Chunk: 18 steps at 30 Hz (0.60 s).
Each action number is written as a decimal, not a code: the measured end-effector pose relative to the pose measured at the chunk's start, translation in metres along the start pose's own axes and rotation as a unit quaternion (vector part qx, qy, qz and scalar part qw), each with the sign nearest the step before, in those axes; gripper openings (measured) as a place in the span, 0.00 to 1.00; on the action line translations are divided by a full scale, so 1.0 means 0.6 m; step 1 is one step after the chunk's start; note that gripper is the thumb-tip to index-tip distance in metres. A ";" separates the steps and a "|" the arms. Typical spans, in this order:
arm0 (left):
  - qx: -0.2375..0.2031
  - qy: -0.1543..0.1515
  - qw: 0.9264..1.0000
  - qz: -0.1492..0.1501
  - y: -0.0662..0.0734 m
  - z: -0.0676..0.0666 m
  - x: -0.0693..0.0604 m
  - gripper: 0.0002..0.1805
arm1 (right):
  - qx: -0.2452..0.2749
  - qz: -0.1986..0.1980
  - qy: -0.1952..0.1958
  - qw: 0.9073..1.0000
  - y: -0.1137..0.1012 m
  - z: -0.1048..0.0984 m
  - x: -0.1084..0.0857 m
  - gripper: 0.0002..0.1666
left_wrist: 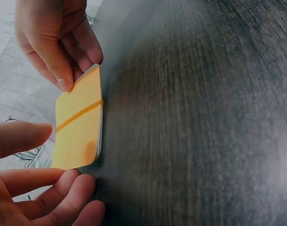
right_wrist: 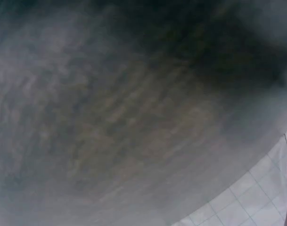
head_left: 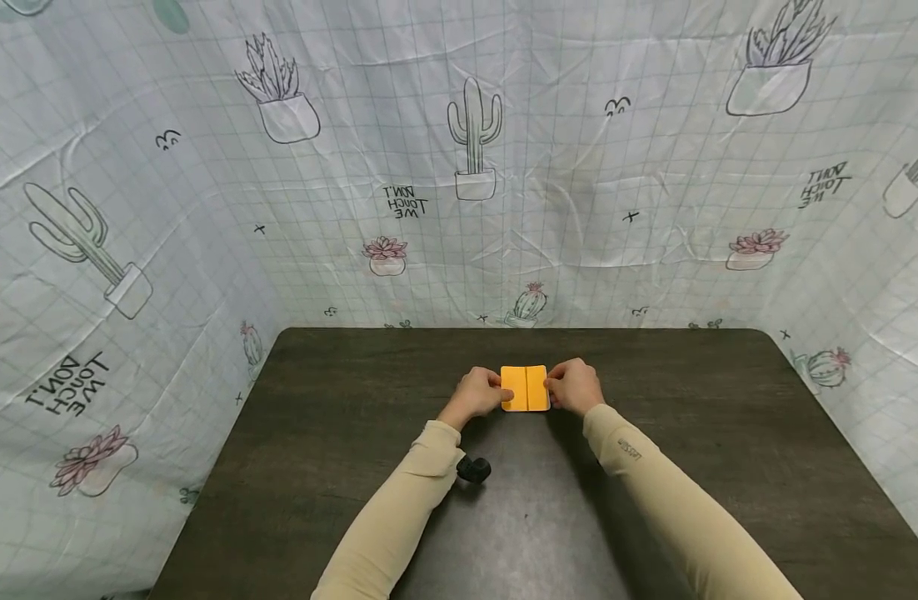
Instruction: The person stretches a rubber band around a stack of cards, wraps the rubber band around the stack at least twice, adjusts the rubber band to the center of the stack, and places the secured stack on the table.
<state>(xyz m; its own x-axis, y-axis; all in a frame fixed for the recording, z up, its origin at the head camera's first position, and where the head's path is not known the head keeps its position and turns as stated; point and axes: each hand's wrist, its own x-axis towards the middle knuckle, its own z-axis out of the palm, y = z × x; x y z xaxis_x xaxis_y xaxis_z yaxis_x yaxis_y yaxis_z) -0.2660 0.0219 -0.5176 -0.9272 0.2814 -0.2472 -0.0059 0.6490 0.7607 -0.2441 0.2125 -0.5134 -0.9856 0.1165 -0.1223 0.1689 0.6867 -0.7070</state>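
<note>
A small yellow notebook (head_left: 515,379) with an elastic band (left_wrist: 79,114) across its cover is held tilted up near the table's far side. My left hand (head_left: 476,393) has its fingers curled at one edge. In the left wrist view the left thumb (left_wrist: 28,137) is lifted off the cover, while the index finger touches the lower edge. The opposite edge is pinched between the thumb and fingers of my right hand (head_left: 576,387). Blurred tabletop fills most of the right wrist view, where only a sliver of skin shows at the right border.
The dark wood-grain table (head_left: 354,400) stands against hanging white cloth (head_left: 564,208) printed with cacti and potted plants. More cloth hangs along both sides. A black wrist camera (head_left: 474,469) juts out from the left sleeve above the tabletop.
</note>
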 end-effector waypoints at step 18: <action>0.135 0.099 0.983 0.076 0.000 -0.061 -0.040 0.26 | -0.072 -0.075 0.006 0.995 0.019 -0.053 -0.031 0.23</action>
